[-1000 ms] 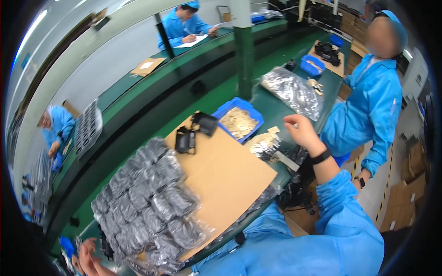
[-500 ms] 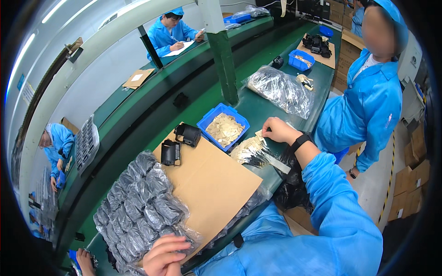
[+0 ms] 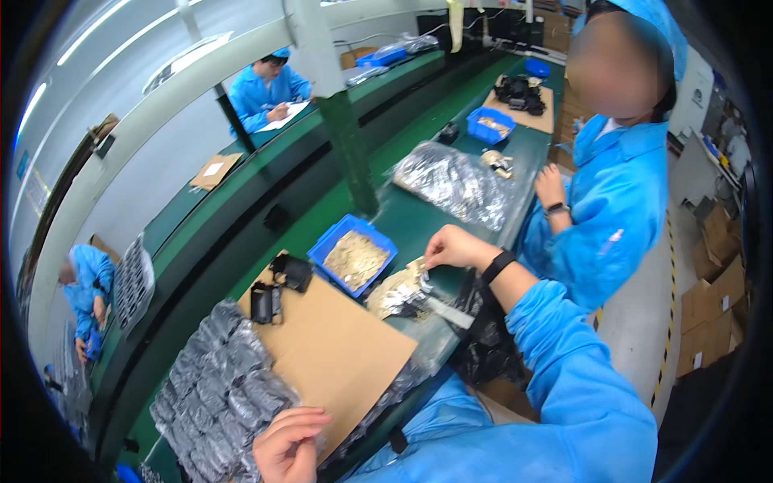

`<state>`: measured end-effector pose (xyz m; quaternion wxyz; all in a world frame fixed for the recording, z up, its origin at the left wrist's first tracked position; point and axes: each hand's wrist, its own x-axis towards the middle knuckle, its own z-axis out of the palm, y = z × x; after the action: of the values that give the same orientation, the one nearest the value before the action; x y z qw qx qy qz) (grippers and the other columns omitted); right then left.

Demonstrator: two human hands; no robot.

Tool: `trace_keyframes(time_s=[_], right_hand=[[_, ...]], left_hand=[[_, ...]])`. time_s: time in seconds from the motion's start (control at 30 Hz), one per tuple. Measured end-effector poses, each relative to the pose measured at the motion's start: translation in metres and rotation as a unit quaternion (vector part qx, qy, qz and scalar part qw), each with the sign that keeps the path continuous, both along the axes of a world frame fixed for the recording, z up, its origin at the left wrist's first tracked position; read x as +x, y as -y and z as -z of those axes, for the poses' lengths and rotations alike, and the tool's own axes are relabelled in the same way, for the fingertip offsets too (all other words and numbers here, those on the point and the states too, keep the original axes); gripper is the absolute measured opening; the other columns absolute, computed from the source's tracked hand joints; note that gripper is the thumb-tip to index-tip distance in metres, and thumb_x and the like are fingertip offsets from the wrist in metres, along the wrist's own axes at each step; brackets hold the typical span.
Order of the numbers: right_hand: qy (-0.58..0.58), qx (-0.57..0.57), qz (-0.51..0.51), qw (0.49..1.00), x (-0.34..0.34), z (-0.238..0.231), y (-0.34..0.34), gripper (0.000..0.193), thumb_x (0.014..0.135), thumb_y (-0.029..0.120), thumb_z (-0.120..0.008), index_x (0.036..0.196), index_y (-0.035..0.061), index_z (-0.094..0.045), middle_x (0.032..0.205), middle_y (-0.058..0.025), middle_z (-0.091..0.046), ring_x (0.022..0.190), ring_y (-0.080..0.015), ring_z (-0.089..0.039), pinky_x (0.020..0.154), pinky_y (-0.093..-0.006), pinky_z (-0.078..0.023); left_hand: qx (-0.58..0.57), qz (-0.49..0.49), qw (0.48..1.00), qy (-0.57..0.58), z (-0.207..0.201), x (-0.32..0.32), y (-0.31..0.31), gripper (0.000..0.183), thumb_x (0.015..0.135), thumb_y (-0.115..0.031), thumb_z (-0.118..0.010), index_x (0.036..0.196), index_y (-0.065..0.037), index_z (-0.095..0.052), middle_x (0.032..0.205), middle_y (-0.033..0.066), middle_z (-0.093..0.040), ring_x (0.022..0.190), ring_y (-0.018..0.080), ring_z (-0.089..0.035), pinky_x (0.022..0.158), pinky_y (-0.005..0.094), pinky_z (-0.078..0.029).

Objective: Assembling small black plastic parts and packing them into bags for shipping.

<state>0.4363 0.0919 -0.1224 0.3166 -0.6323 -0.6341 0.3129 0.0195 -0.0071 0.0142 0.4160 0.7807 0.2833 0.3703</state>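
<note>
My right hand [image 3: 456, 249] is closed in a pinch at the upper right edge of a fanned pile of small cream-coloured pieces [image 3: 394, 291]. What its fingertips hold, if anything, is too small to make out. A pale flat strip [image 3: 451, 313] juts from the pile's lower right. Beside the pile stands a blue bin [image 3: 320, 245] filled with similar cream pieces. Nothing is held in my left hand [image 3: 287, 444], whose bent fingers are apart from the thumb over the near edge of a cardboard sheet [image 3: 338, 354]. Grey plastic-wrapped items [image 3: 217, 394] lie in rows next to that hand.
Two black plastic parts [image 3: 266, 303] stand on the cardboard's far corner. Beyond the blue bin lies a clear plastic bag [image 3: 451, 181]. A black bag [image 3: 481, 334] hangs at the table edge by my right forearm. A co-worker [image 3: 604, 209] stands close on the right.
The view has shifted, so the table's things sit further left. My right hand stays at the cream pile, my left by the cardboard. The co-worker's hand has come up by the table edge.
</note>
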Motion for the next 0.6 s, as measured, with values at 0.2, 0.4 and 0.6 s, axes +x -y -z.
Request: trace_keyframes(time_s=[0.2,0.4,0.6], right_hand=[[-0.14,0.095,-0.01,0.985,-0.018,-0.025,0.001,0.016,0.074,0.01,-0.073,0.085,-0.0004,-0.07,0.071,-0.0035,-0.067,0.062,-0.0082,-0.057,0.06,-0.0245,-0.047],[-0.254,0.052,-0.123,0.958,-0.127,-0.116,0.059,0.006,0.072,0.003,-0.072,0.075,-0.0007,-0.068,0.068,-0.0032,-0.065,0.06,-0.0051,-0.057,0.056,-0.0197,-0.045],[-0.264,-0.056,-0.272,0.924,-0.199,-0.115,0.068,0.01,0.073,0.008,-0.074,0.076,-0.0006,-0.069,0.065,-0.0034,-0.065,0.059,-0.0052,-0.055,0.054,-0.0201,-0.043]], left_hand=[[0.004,-0.034,0.999,-0.018,0.0,0.005,0.0,0.019,0.076,0.009,-0.047,0.089,0.004,-0.059,0.095,0.017,-0.064,0.095,0.0289,-0.06,0.085,0.0368,-0.045],[-0.001,-0.044,0.999,-0.03,0.026,0.015,-0.009,0.029,0.081,0.008,-0.052,0.109,0.004,-0.056,0.113,0.0183,-0.059,0.107,0.0246,-0.056,0.091,0.0322,-0.043],[-0.03,-0.113,0.993,-0.015,0.033,0.007,-0.009,0.023,0.083,0.005,-0.057,0.105,0.004,-0.062,0.104,0.0145,-0.063,0.092,0.0185,-0.06,0.078,0.0259,-0.046]])
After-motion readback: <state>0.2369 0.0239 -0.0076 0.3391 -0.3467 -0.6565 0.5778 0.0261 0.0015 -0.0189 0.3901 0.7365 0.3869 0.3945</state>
